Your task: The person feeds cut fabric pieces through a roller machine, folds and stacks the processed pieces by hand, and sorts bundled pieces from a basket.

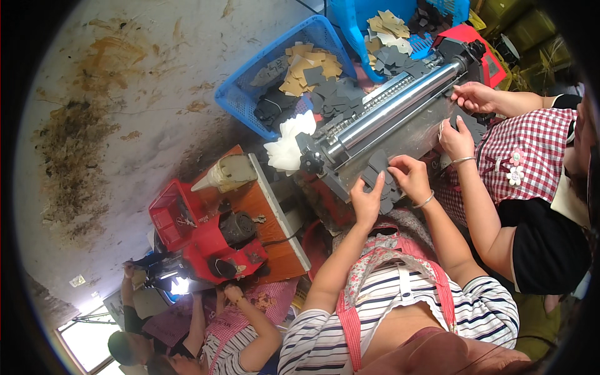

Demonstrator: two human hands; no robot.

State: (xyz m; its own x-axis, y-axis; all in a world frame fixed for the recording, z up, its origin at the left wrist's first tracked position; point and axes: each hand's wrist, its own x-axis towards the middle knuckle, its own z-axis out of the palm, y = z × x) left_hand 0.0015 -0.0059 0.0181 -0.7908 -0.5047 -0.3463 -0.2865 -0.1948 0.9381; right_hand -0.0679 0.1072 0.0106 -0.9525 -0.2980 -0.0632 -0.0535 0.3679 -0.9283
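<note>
A glossy metal roller (pixel 400 103) is gleaming above matt grey felt-like pieces (pixel 378 164), beside a blue plastic mesh basket (pixel 250 94) and a rough, stained concrete floor (pixel 125 94).

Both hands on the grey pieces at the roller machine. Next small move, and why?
Probably slide the top grey piece forward toward the steel roller. The left hand lies flat on the stack, the right hand pinches a piece at its edge, and the roller sits just beyond. The co-worker's hands occupy the far end, so stay at this end.
</note>
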